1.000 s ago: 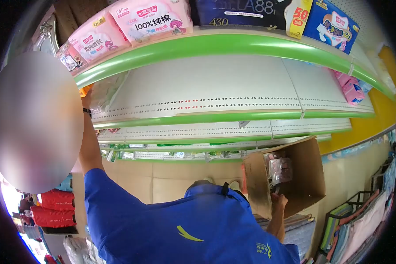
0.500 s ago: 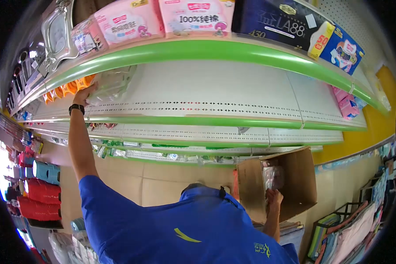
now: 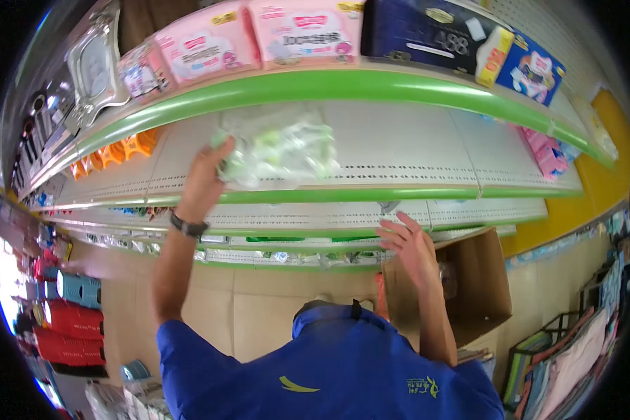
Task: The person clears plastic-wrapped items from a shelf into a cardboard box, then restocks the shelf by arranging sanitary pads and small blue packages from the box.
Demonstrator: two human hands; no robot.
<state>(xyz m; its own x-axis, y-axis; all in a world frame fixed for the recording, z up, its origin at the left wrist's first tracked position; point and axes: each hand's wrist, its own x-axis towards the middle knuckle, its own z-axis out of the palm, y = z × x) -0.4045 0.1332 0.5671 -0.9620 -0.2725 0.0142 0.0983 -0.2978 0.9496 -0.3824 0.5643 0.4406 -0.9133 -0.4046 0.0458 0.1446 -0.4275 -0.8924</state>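
Note:
My left hand (image 3: pixel 206 171), with a dark watch on its wrist, is closed on the near edge of a clear plastic package (image 3: pixel 283 147). Green and white shapes show inside the package, but motion blur hides what they are. It is held up in front of the white shelf (image 3: pixel 399 140). My right hand (image 3: pixel 414 250) is raised with its fingers spread, holding nothing. Below and to the right of it stands an open cardboard box (image 3: pixel 479 280) with something clear and pale (image 3: pixel 446 278) inside.
Pink packs (image 3: pixel 206 42) and a dark blue pack (image 3: pixel 427 35) stand on the upper shelf. Orange items (image 3: pixel 122 150) sit at the shelf's left end. Green shelf edges (image 3: pixel 343 194) run across in front of me. A clothes rack (image 3: pixel 560 357) stands at lower right.
My left hand has moved right from beside the orange items, bringing the clear package along. My right hand has come up out of the cardboard box and now has its fingers spread.

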